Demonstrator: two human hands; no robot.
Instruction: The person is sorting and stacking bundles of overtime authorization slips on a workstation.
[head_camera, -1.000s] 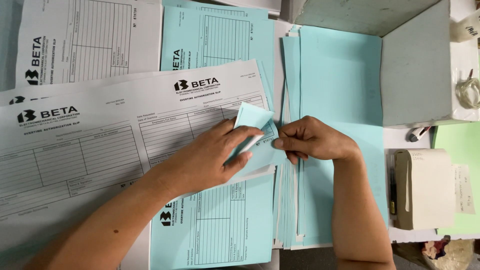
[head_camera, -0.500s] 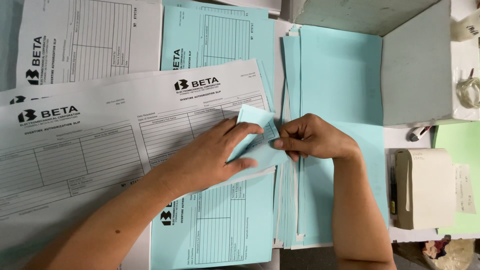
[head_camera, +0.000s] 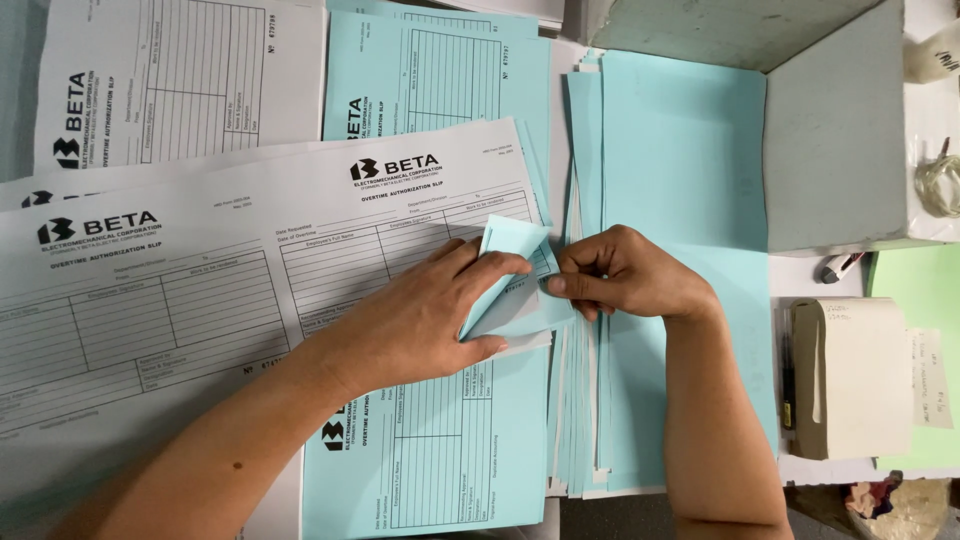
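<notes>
Together, left hand and right hand — each grip pinched shut on blue slip (corner lifted) — white forms beneath.

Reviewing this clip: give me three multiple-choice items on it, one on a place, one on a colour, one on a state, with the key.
1. Where is the stack of blank blue sheets?
A. right of the printed forms
B. left of them
C. on the floor

2. What colour is the folded corner both hands hold?
A. green
B. white
C. light blue

3. How does that corner lie?
A. flat
B. lifted and bent over
C. torn off

Key:
A, the blue stack lies right of the white form.
C, the left hand and right hand pinch light blue paper.
B, it curls up.
</notes>
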